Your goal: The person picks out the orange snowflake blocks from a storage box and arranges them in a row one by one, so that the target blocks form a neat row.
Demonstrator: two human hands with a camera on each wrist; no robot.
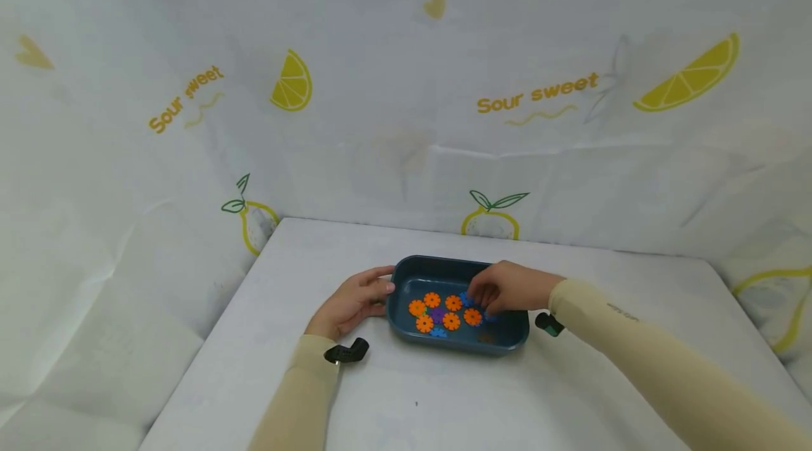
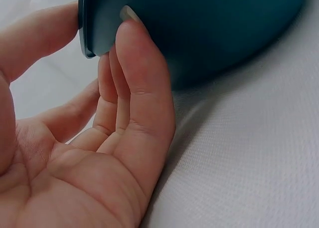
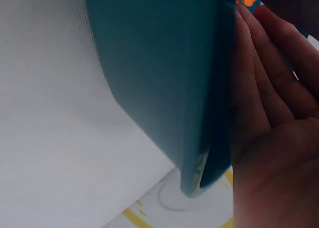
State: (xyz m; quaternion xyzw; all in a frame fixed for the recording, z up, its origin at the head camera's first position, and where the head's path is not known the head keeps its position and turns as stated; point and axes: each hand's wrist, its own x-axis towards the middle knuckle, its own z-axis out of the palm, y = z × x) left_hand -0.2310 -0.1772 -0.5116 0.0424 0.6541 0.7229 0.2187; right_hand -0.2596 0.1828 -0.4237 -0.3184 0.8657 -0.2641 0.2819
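A dark teal tray [image 1: 457,347] with rounded corners holds flat notched discs. Several are orange discs [image 1: 451,322], and a purple disc [image 1: 437,315] lies among them with blue discs [image 1: 438,332]. My left hand [image 1: 355,301] holds the tray's left end, its thumb at the rim and a fingertip against the outer wall [image 2: 224,33]. Over the right end, my right hand [image 1: 504,287] reaches down inside with bent fingers, beside a blue disc [image 1: 466,299]. Its fingertips are partly hidden, and I cannot tell whether they pinch a disc.
The tray stands on a white-covered table [image 1: 406,402]. Behind it rises a white cloth [image 1: 393,120] printed with lemons and lettering. Black wrist cameras [image 1: 347,351] sit on both wrists, over beige sleeves [image 1: 660,352].
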